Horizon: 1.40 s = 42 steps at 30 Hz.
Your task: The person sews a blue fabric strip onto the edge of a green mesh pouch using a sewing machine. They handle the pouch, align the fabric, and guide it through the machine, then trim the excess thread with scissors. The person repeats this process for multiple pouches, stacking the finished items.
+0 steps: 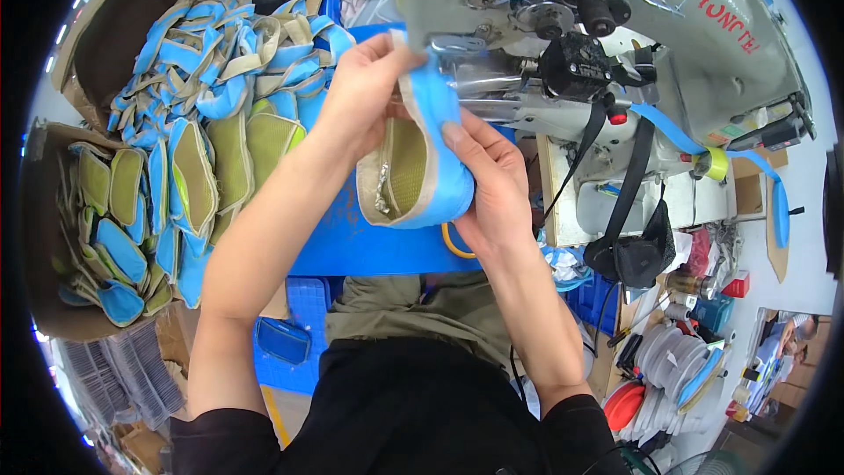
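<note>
Between my hands, above the blue table [338, 255], is a looped fabric pouch piece [444, 198], blue outside with beige edging and green mesh inside. A short silvery strip, perhaps a zipper, shows within it. My left hand [374, 79] pinches its upper end close to the sewing machine's working parts. My right hand [494, 171] grips its right side, with the thumb on the blue face and the fingers behind. Part of the piece's far side is hidden by my left wrist. The sewing machine [668, 0] stands just beyond, at the upper right.
A large cardboard box [92, 57] and a heap of blue and beige strips [233, 62] lie at upper left. Below them, another box [53, 317] holds green and blue fabric pieces [193, 180]. Blue tape [664, 127] runs along the machine. A yellow ring [448, 244] shows near the table's edge.
</note>
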{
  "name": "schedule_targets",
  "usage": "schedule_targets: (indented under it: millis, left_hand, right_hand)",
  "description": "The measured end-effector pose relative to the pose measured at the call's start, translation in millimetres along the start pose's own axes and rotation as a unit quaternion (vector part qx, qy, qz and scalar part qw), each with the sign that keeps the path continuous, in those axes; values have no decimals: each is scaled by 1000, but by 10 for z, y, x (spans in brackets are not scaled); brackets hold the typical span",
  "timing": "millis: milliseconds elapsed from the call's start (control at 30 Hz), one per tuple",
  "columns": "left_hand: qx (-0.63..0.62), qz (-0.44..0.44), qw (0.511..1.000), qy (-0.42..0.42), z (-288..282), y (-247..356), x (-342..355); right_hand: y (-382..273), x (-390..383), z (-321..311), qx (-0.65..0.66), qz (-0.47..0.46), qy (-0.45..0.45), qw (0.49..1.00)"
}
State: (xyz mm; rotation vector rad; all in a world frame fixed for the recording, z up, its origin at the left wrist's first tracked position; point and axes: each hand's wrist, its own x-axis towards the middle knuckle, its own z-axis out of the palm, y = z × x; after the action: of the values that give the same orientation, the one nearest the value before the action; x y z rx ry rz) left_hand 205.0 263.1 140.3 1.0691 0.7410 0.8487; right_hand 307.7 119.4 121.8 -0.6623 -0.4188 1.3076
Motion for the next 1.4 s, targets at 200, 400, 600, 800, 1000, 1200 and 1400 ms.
schedule_targets:
  millis: [200,400,600,800,1000,1200,1400]
  left_hand:
    - [20,11,1000,-17,68,51,-280]
    - [12,-2,1000,-22,66,54,-324]
    - [-2,10,1000,-19,46,4,-299]
    - [-12,-10,998,-56,-78,1,-248]
    - [-6,-35,997,-62,-150,-17,-294]
    - [-30,-41,995,-86,-105,-69,-203]
    - [-1,-37,997,-65,-49,1,-185]
  right_hand:
    - [4,-18,14,-2,-8,8,1000]
    - [48,7,-3,10,-25,11,1000]
    - [72,63,-73,-3,-33,16,999]
    - [-330,-289,-51,-274,-110,74,953]
    - [-2120,-731,-189,-466,-544,249,652]
    - [-4450,-465,-1171,-612,-525,286,518]
    - [-5444,-117,-1827,-525,-303,326,725]
